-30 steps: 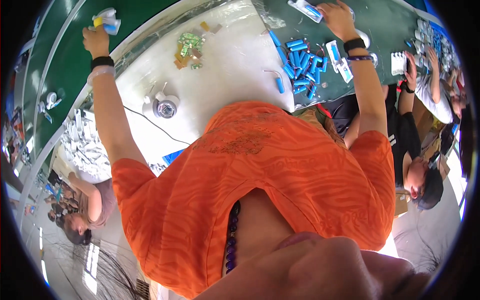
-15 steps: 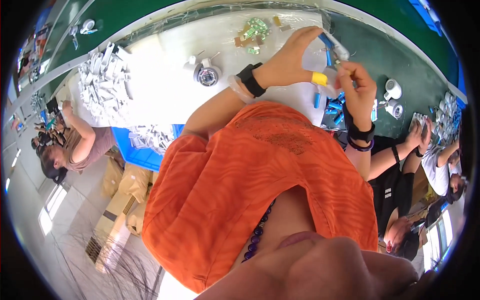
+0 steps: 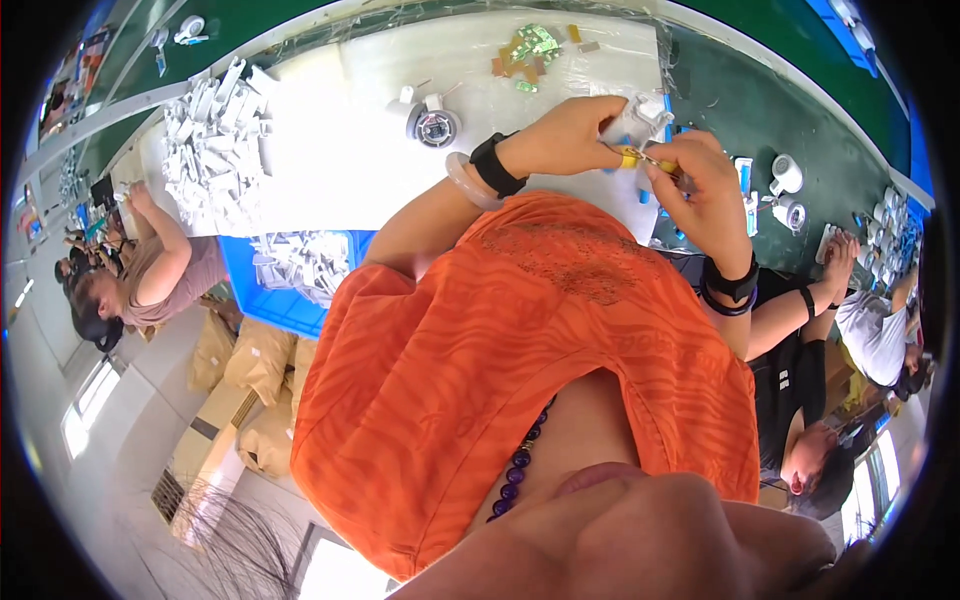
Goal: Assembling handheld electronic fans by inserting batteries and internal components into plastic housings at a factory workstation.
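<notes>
My left hand (image 3: 570,138) is closed around a white plastic housing (image 3: 638,122), held above the right part of the white work surface. Yellow tape (image 3: 628,157) wraps the tip of its thumb. My right hand (image 3: 703,182) meets it from the right, its thumb and fingers pinched on a small yellowish, metal-looking piece (image 3: 648,158) at the housing's lower edge. The exact kind of that piece is too small to tell. Blue cylindrical cells lie partly hidden beneath the hands. A round white unit with a dark ring (image 3: 436,127) lies left of my hands.
White plastic parts (image 3: 212,140) are heaped at the left, and a blue bin (image 3: 262,285) below holds more. Green circuit boards (image 3: 540,42) lie at the far side. Two white round heads (image 3: 787,175) rest on the green mat at right. Co-workers sit on both sides.
Both hands have drawn closer together. The left hand has turned, and the white housing now sits nearer its thumb. A blue cell seen by the left fingertips no longer shows there.
</notes>
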The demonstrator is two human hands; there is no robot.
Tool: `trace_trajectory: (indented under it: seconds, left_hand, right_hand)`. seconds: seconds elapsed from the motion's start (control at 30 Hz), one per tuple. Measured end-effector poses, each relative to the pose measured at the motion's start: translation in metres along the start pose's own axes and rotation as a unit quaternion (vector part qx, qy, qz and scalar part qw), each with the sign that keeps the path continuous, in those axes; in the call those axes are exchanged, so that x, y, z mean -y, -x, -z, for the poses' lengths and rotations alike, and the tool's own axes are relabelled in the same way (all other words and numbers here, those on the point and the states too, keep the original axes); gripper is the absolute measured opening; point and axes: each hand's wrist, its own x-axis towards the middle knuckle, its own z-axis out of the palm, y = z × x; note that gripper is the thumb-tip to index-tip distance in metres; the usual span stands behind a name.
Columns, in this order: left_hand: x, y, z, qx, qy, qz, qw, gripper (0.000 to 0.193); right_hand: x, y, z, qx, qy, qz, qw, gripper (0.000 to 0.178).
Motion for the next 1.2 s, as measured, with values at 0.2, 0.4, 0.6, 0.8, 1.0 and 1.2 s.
trace_trajectory:
  seconds: [0.2, 0.4, 0.6, 0.8, 1.0, 1.2]
  left_hand:
    - [-0.025, 0.02, -0.005, -0.13, -0.072, -0.038, 0.988, 0.034]
    - [-0.032, 0.016, -0.019, -0.092, 0.223, -0.009, 0.97, 0.035]
    - [-0.027, 0.013, -0.019, -0.109, 0.228, -0.014, 0.967, 0.029]
    - [-0.03, 0.011, -0.022, -0.122, 0.202, -0.032, 0.971, 0.035]
    - [-0.041, 0.013, -0.025, -0.087, 0.182, 0.0, 0.979, 0.04]
    - [-0.036, 0.012, -0.028, -0.082, 0.165, -0.014, 0.983, 0.04]
  right_hand:
    - [-0.011, 0.011, -0.008, -0.099, 0.199, 0.039, 0.974, 0.012]
    - [-0.009, 0.012, -0.028, -0.294, 0.171, 0.078, 0.937, 0.015]
    - [-0.022, 0.011, -0.042, -0.292, 0.104, 0.104, 0.945, 0.018]
    - [-0.024, 0.01, -0.047, -0.306, 0.069, 0.112, 0.943, 0.018]
    - [-0.035, 0.013, -0.05, -0.313, 0.063, 0.104, 0.942, 0.022]
    - [-0.034, 0.014, -0.049, -0.324, 0.074, 0.107, 0.937, 0.023]
